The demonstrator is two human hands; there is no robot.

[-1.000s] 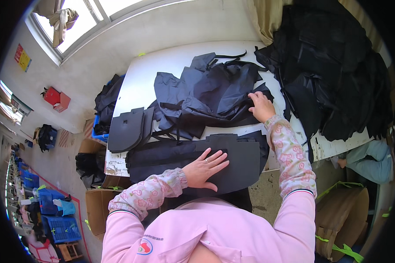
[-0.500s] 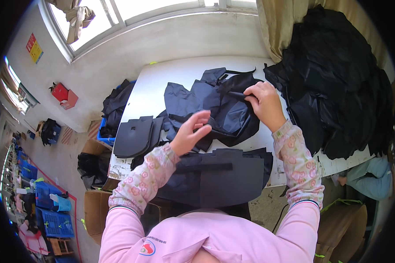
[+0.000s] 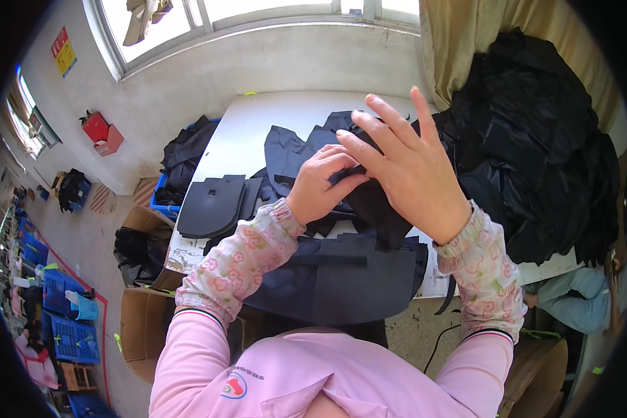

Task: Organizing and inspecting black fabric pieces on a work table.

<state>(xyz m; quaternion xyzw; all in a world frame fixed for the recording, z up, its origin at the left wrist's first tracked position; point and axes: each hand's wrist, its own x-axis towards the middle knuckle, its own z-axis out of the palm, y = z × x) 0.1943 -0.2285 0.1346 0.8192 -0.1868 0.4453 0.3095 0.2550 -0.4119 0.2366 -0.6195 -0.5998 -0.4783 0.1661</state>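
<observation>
Seen from above, a person in pink with floral oversleeves (image 3: 226,268) works at a white table (image 3: 247,136). The left hand (image 3: 327,177) has its thumb and fingers drawn together, pinching a dark fabric piece (image 3: 380,212). The right hand (image 3: 414,167) is raised over that cloth, wide, with fingers spread and nothing visible in its grasp.

The fabric piece is at the middle of the table, crumpled beneath both hands, its black near end hanging down to overlap the far edge of a flat black panel (image 3: 362,282). Half a second ago the right hand was gripping the cloth and the left was loose in the air; a second ago the left lay flat on the panel. The cloth's near end now reaches closer to the body, where a strip of white tabletop used to separate it from the panel.

Unchanged, a small stack of dark, rounded panels (image 3: 212,207) sits to the left, and a tall heap of black fabric (image 3: 536,160) covers the table's right side.
</observation>
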